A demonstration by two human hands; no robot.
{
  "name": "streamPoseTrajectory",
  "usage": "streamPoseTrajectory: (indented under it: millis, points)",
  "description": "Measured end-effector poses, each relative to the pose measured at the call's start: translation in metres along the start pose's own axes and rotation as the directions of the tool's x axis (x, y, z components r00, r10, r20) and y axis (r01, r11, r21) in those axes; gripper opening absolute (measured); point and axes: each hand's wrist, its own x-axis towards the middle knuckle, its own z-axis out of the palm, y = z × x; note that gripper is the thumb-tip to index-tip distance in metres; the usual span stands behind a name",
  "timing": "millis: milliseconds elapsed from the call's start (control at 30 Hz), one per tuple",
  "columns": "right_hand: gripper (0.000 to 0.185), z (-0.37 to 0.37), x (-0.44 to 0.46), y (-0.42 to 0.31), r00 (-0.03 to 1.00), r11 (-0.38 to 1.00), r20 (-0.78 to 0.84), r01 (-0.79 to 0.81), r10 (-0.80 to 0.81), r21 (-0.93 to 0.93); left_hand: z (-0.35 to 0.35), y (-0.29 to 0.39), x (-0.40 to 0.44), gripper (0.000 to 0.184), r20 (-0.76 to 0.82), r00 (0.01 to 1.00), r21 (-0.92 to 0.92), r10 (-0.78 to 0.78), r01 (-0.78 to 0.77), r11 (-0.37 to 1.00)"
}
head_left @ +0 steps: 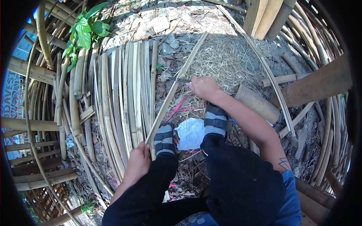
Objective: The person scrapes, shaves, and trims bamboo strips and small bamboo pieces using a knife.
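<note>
A long split bamboo strip (pixel 164 107) slants from lower left to upper right in front of me. My left hand (pixel 138 161) is closed round its lower end, beside my left shoe. My right hand (pixel 204 89) is closed on the handle of a knife (pixel 180 80), whose dark blade lies across the strip near its middle. Most of the handle is hidden in the fist. Below the knife, a white crumpled sheet (pixel 189 134) is on the ground between my two sandalled feet. Pink ribbon (pixel 177 108) lies just above it.
Many bamboo strips (pixel 130 90) lie side by side on the left. A cut bamboo piece (pixel 258 102) rests right of my foot, near a thick bamboo pole (pixel 320 84). Another long strip (pixel 264 64) curves down the right. Leafy plants (pixel 83 30) stand at upper left.
</note>
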Motion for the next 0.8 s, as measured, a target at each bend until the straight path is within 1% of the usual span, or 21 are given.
streamPoseTrajectory:
  millis: [33,67,100,167,200,233,300,333,367,400,433,467,500,567,600,633,700,733,767,800]
  points:
    - [0.046,-0.007,0.011,0.015,0.986,0.985,0.005,-0.165,0.165,-0.057,0.001,0.003,0.003,0.026,0.005,1.000,-0.015,0.003,-0.003,1.000]
    - [0.049,0.000,0.009,0.002,0.957,0.960,0.077,-0.279,0.278,-0.007,0.000,0.006,0.010,0.027,0.003,1.000,-0.034,0.008,-0.008,0.999]
    - [0.049,0.003,0.008,-0.010,0.958,0.962,0.086,-0.274,0.274,-0.005,0.003,0.003,0.009,0.027,0.006,1.000,-0.038,0.000,0.001,0.999]
    - [0.051,0.006,0.003,-0.025,0.920,0.921,0.109,-0.385,0.377,0.060,0.004,-0.007,0.010,0.029,-0.008,1.000,-0.020,0.023,-0.023,1.000]
    - [0.050,0.013,-0.005,-0.030,0.914,0.909,0.060,-0.405,0.401,0.096,0.006,-0.004,0.014,0.029,-0.022,0.999,-0.034,0.025,-0.026,0.999]
    - [0.050,0.005,-0.009,-0.039,0.914,0.909,0.068,-0.404,0.399,0.098,0.005,-0.003,0.012,0.030,-0.004,1.000,-0.053,0.001,-0.001,0.999]
    - [0.049,-0.007,-0.019,-0.057,0.982,0.984,0.150,-0.136,0.118,0.117,0.003,-0.006,0.006,0.031,0.032,0.999,-0.052,-0.028,0.029,0.998]
    - [0.050,-0.004,-0.022,-0.068,0.979,0.981,0.183,-0.122,0.094,0.148,0.003,-0.005,0.007,0.031,0.047,0.998,-0.069,-0.046,0.050,0.996]
    - [0.050,-0.007,-0.017,-0.062,0.979,0.982,0.182,-0.123,0.095,0.146,0.002,-0.005,0.006,0.032,0.064,0.996,-0.086,-0.066,0.071,0.994]
    - [0.052,-0.014,-0.007,-0.049,0.979,0.995,0.201,-0.050,0.031,0.089,0.003,-0.008,0.008,0.032,0.058,0.996,-0.088,-0.063,0.068,0.994]
    - [0.054,-0.018,-0.001,-0.038,0.974,0.999,0.226,0.023,-0.031,0.037,0.003,-0.013,0.007,0.032,0.081,0.995,-0.144,-0.061,0.073,0.987]
    - [0.054,-0.016,-0.002,-0.033,0.973,0.999,0.229,0.021,-0.030,0.043,0.004,-0.018,0.003,0.032,0.109,0.992,-0.196,-0.063,0.084,0.977]
    - [0.055,-0.014,0.000,-0.026,0.975,0.998,0.219,-0.055,0.047,0.032,0.002,-0.017,0.001,0.032,0.104,0.993,-0.195,-0.062,0.082,0.977]
    - [0.057,-0.009,0.011,-0.008,0.963,0.980,0.189,-0.197,0.193,0.007,-0.002,-0.010,0.005,0.033,0.088,0.991,-0.110,-0.101,0.111,0.988]
    - [0.056,-0.009,0.013,-0.023,0.943,0.971,0.253,-0.234,0.217,0.040,-0.001,-0.014,-0.001,0.033,0.099,0.989,-0.100,-0.110,0.120,0.988]
    - [0.056,-0.009,0.010,-0.040,0.942,0.970,0.249,-0.241,0.224,0.040,0.000,-0.017,0.001,0.033,0.113,0.987,-0.096,-0.114,0.125,0.988]
    - [0.056,-0.013,-0.004,-0.069,0.956,0.980,0.280,-0.130,0.084,0.151,0.006,-0.013,0.006,0.033,0.118,0.986,-0.120,-0.114,0.128,0.984]
    - [0.057,-0.018,-0.007,-0.078,0.935,0.989,0.354,-0.062,0.010,0.136,0.003,-0.011,0.004,0.033,0.124,0.986,-0.137,-0.113,0.130,0.982]
    - [0.057,-0.016,-0.003,-0.057,0.935,0.987,0.355,-0.071,0.016,0.143,0.000,-0.011,0.003,0.033,0.126,0.986,-0.153,-0.109,0.128,0.980]
    - [0.058,-0.016,0.008,-0.014,0.927,0.979,0.334,-0.198,0.171,0.047,0.001,-0.015,0.001,0.033,0.106,0.989,-0.166,-0.102,0.118,0.979]
